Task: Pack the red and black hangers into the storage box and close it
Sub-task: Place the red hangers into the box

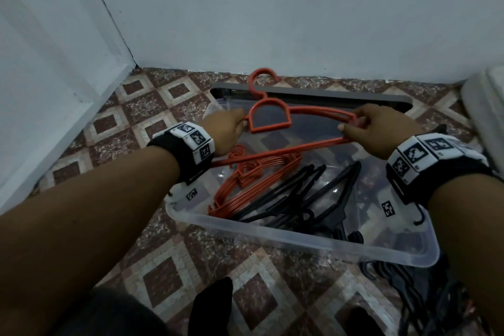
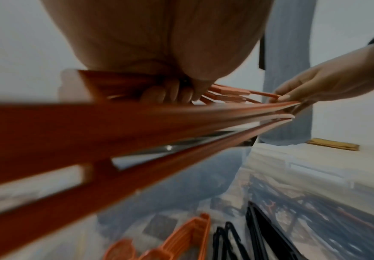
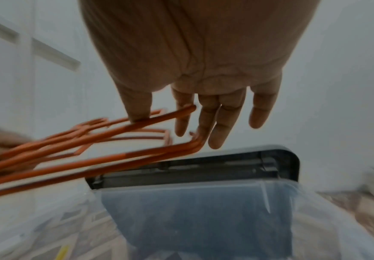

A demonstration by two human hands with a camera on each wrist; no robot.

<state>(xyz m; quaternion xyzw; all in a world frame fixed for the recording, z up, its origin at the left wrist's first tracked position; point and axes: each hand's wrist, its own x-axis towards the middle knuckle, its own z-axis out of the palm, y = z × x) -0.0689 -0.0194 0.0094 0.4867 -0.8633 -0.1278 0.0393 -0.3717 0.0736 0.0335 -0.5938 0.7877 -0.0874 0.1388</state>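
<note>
1. The red hangers (image 1: 283,128) held up are thin plastic, orange-red, with a curved hook on top and a small arched frame under it. The wrist views show more than one stacked together, but the exact count can't be told.
2. The storage box (image 1: 313,245) is clear plastic and sits open on the patterned tile floor (image 1: 169,267), with its grey lid (image 1: 354,97) standing behind it near the wall.
3. Inside the box: a stack of red hangers (image 1: 245,185) on the left and a pile of black hangers (image 1: 308,199) beside them. Too overlapped to count. More black hangers (image 1: 403,292) lie on the floor just outside the box's near right corner.
4. The left hand (image 1: 226,131) grips the bundle's left end, fingers curled round it.
5. The right hand (image 1: 381,128) pinches the right end between thumb and fingers, the other fingers fairly straight.
6. The bundle hangs between both hands, above the box's far half.
</note>
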